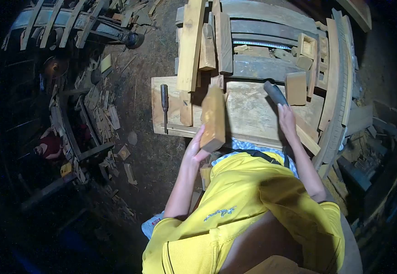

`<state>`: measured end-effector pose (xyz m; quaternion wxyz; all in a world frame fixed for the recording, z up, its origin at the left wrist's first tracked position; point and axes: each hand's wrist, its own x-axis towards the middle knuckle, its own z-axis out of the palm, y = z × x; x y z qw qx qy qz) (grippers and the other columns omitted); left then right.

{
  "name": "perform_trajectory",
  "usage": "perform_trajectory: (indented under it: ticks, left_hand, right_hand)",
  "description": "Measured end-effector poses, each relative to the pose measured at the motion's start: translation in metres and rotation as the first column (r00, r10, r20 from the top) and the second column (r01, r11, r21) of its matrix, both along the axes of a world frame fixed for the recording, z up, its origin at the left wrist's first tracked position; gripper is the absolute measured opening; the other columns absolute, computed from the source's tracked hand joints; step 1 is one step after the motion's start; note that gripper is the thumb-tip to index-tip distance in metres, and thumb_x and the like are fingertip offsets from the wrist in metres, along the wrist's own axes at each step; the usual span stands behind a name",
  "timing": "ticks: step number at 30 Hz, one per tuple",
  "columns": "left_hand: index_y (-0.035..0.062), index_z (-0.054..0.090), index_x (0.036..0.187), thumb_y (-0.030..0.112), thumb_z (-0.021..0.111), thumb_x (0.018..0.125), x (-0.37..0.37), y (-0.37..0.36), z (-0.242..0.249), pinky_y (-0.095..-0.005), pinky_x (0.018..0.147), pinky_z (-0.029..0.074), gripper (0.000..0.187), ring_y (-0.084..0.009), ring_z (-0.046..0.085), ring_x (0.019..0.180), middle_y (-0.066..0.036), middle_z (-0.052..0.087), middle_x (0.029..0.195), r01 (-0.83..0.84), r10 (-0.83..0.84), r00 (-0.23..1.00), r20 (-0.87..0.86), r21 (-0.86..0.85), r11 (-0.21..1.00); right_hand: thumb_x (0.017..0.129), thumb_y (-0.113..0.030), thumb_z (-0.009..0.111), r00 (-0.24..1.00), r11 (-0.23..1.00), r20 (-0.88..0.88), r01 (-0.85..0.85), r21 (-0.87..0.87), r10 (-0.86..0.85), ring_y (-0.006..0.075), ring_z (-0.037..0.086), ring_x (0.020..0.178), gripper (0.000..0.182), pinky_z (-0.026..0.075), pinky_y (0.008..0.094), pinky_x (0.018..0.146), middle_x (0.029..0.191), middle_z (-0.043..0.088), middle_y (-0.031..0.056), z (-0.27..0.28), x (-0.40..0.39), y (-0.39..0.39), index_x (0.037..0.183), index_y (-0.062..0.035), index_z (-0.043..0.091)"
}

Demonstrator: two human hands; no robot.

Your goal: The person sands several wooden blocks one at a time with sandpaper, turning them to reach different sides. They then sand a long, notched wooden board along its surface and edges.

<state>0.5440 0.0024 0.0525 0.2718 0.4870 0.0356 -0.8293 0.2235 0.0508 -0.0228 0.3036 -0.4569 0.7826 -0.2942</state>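
Note:
My left hand [194, 148] is closed around the lower end of a wooden block [214, 119], which is raised and tilted away from me above the workbench board [253, 107]. My right hand [287, 119] grips a dark grey, rounded bar-like tool [275, 94] near its lower end; its exact kind does not show. Left of the block, a chisel [164, 102] with a dark handle lies on the board. A long pale plank [191, 45] and shorter wood pieces [224, 43] lie beyond the block. Beside the grey tool stands another wood block [296, 88].
Slatted boards [271, 27] form the far part of the bench. A small hollowed wooden box [306, 48] sits at its right, near long edge strips [337, 73]. Wood scraps [111, 118] litter the floor at left. Another person [51, 146] is at the far left.

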Motion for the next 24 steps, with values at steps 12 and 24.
perform_trajectory:
  ticks: [12, 24]
  left_hand:
    - [0.0082, 0.042, 0.12, 0.028, 0.053, 0.086, 0.021, -0.028, -0.122, -0.0422, 0.092, 0.04, 0.04, -0.0243, 0.049, 0.107, -0.009, 0.051, 0.116, -0.383, 0.398, 0.917, 0.003, -0.271, 0.883]
    - [0.0157, 0.038, 0.119, 0.029, 0.055, 0.083, -0.037, -0.061, -0.073, -0.0518, 0.09, 0.037, 0.042, -0.0287, 0.047, 0.094, -0.01, 0.046, 0.108, 0.005, -0.075, 0.917, 0.392, 0.176, 0.984]
  right_hand:
    - [0.09, -0.028, 0.043, 0.957, 0.948, -0.018, 0.283, -0.146, -0.288, 0.037, 0.048, 0.062, 0.036, 0.038, 0.0402, 0.058, 0.068, 0.048, 0.0219, 0.045, -0.037, 0.0, 0.075, 0.0037, 0.048]
    - [0.089, -0.028, 0.046, 0.741, 0.723, -0.09, 0.61, -0.324, -0.666, 0.0225, 0.038, 0.05, 0.036, 0.034, 0.0364, 0.05, 0.056, 0.042, 0.0166, 0.089, -0.11, 0.094, 0.072, 0.0035, 0.046]
